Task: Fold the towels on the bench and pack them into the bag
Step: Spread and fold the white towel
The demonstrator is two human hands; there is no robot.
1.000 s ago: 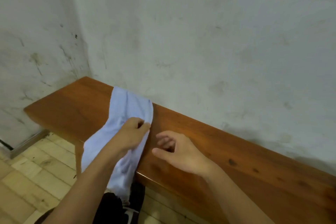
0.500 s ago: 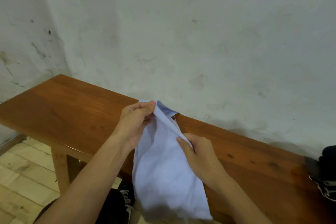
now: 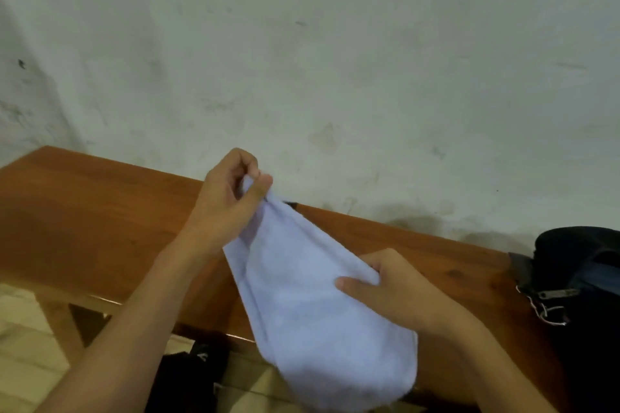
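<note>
above the desk (image 3: 100, 211) both hands hold the pale blue towel (image 3: 312, 305) off the surface, left hand (image 3: 231, 198) pinching its top corner, right hand (image 3: 385, 285) gripping the side edge, likely squaring it to fold, bag (image 3: 583, 265) waiting far right.

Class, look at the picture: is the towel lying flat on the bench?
No: both the left hand and right hand hold the towel up above the bench.

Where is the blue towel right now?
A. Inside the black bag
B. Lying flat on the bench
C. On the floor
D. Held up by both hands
D: the left hand pinches the towel at its top and the right hand grips its side, above the bench.
</note>
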